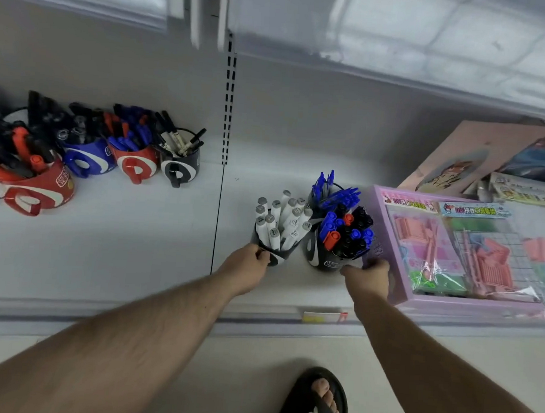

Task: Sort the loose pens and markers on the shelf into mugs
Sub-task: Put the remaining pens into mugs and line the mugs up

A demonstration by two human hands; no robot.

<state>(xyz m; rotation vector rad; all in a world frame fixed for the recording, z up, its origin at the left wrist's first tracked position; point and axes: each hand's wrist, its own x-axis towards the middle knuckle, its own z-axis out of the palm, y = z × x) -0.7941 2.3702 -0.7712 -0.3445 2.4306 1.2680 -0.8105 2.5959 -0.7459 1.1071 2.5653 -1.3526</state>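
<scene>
Three dark mugs stand together on the white shelf [134, 255]. My left hand [248, 265] grips the near left mug [276, 256], which is packed with white markers with grey caps [281, 219]. My right hand [369, 277] grips the near right black mug [322, 257], full of blue, black and orange-capped markers [348, 231]. Behind it a third mug holds blue pens [332, 191]; its body is mostly hidden.
At the shelf's far left stand several red, blue and black mugs [133, 162] stuffed with markers. A purple toy box [453, 252] lies right beside my right hand, with picture packs [478, 155] behind it. An upper shelf hangs overhead. My sandalled foot [316, 400] is on the floor.
</scene>
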